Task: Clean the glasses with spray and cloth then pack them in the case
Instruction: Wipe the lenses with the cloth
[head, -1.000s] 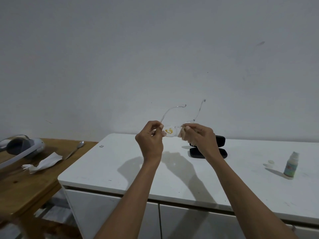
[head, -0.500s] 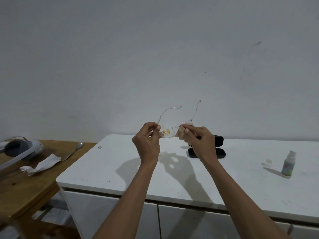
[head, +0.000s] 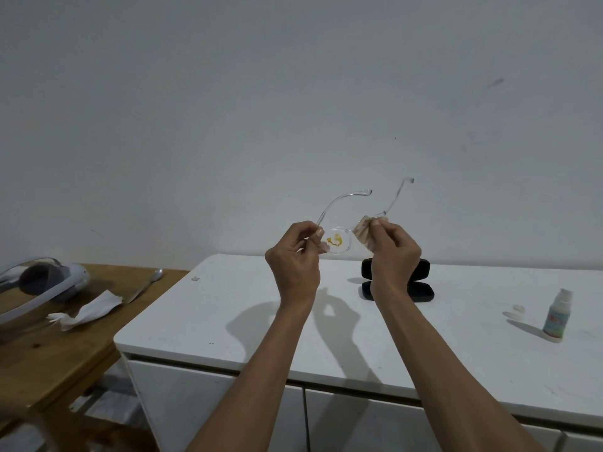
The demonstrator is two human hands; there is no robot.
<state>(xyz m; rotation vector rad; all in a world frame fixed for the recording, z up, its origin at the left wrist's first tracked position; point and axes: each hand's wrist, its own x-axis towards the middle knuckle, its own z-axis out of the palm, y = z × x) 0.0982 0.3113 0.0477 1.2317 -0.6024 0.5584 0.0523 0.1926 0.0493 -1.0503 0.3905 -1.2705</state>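
Glasses (head: 339, 244) hang in the air above the white cabinet (head: 248, 308), their arms pointing away from me. My left hand (head: 295, 262) pinches the frame's left edge beside the yellow-smeared lens. My right hand (head: 393, 252) pinches the cloth (head: 363, 233) over the other lens. Behind my right wrist lies the open black case (head: 421, 290).

Both forearms raised side by side, wrists bent back. Left hand (head: 295, 259) pinches glasses (head: 339, 243); right hand (head: 393, 252) pinches cloth (head: 363, 232) on them.
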